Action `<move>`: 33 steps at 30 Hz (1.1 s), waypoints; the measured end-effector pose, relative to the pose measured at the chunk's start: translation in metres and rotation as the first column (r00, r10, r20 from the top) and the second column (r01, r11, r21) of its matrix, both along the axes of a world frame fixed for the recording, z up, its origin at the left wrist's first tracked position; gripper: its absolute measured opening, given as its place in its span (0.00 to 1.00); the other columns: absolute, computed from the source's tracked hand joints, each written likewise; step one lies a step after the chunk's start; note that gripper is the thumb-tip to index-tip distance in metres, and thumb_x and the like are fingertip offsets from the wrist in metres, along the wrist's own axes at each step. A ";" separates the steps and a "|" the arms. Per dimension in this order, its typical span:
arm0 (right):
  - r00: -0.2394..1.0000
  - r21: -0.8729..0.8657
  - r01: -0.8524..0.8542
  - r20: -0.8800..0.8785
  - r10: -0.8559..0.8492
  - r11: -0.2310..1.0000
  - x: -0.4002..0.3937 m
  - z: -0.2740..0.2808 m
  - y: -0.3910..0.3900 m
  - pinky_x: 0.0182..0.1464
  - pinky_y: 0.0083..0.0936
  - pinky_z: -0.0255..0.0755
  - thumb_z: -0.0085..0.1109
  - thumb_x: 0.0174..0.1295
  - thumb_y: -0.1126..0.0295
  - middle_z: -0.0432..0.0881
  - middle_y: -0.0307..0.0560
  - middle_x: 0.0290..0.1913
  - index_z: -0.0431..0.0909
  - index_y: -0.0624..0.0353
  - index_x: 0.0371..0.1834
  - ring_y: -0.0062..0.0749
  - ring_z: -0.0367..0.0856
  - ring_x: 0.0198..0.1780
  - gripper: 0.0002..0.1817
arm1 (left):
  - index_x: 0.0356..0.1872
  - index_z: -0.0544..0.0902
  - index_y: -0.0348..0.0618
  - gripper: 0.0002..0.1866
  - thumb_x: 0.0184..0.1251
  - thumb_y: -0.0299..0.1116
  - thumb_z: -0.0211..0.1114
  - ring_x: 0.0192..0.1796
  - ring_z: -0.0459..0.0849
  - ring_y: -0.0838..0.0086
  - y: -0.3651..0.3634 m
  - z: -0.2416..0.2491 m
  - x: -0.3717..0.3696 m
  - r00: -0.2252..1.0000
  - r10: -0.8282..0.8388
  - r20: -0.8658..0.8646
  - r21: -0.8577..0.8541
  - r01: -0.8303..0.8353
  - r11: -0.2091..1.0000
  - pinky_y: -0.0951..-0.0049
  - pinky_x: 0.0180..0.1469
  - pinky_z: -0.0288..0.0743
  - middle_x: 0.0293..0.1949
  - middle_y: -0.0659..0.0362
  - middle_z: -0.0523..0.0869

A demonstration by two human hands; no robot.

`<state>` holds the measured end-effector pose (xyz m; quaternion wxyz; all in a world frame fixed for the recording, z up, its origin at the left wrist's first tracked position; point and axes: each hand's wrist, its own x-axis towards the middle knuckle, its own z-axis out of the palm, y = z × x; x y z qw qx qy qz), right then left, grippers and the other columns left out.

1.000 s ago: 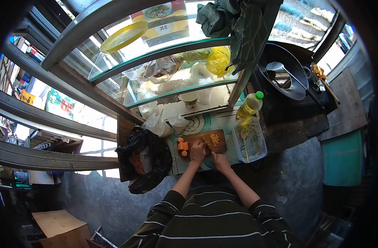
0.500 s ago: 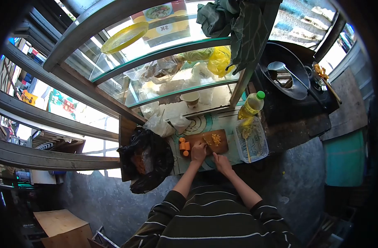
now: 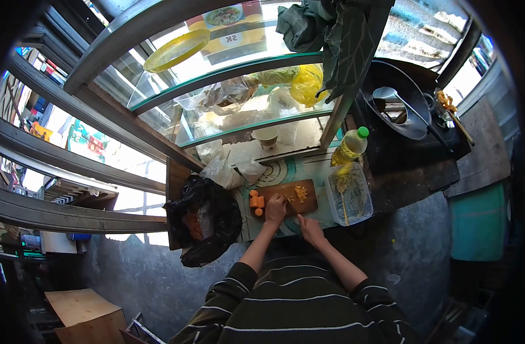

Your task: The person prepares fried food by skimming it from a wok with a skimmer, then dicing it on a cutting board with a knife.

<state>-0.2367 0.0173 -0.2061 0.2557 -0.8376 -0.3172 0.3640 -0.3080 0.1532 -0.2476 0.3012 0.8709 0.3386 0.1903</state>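
Observation:
A brown wooden cutting board [image 3: 309, 207] lies on the counter in front of me. My left hand [image 3: 275, 210] is closed, its fingertips pressed down on the board over what looks like a piece of carrot, mostly hidden beneath them. Just right of it, my right hand [image 3: 312, 229] is wrapped around a knife at the board's near edge; the blade barely shows. Thick orange carrot chunks [image 3: 257, 202] sit at the board's left end. A small heap of finely cut carrot [image 3: 301, 193] lies toward the upper right, with a few loose bits near my left fingertips.
Right of the board stands a clear plastic tub [image 3: 363, 211], with a green-capped bottle of yellow liquid [image 3: 350, 148] behind it. A black plastic bag [image 3: 225, 229] is at left. Beyond are a glass display case [image 3: 228, 129] and a black wok [image 3: 409, 86] holding a ladle [image 3: 397, 98].
Both hands stay at almost the same place on the board, with the right hand shifted very slightly. The camera view has tilted a little.

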 end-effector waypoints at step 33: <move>0.998 -0.065 0.002 0.062 0.002 0.998 0.005 -0.009 0.013 0.43 0.48 0.65 0.31 0.64 0.49 0.75 0.68 0.31 0.77 0.69 0.29 0.61 0.73 0.41 0.32 | 0.26 0.80 0.35 0.04 0.48 0.22 0.60 0.37 0.75 0.57 -0.005 -0.002 -0.002 0.998 0.013 0.055 0.025 -0.014 1.000 0.63 0.40 0.71 0.30 0.49 0.75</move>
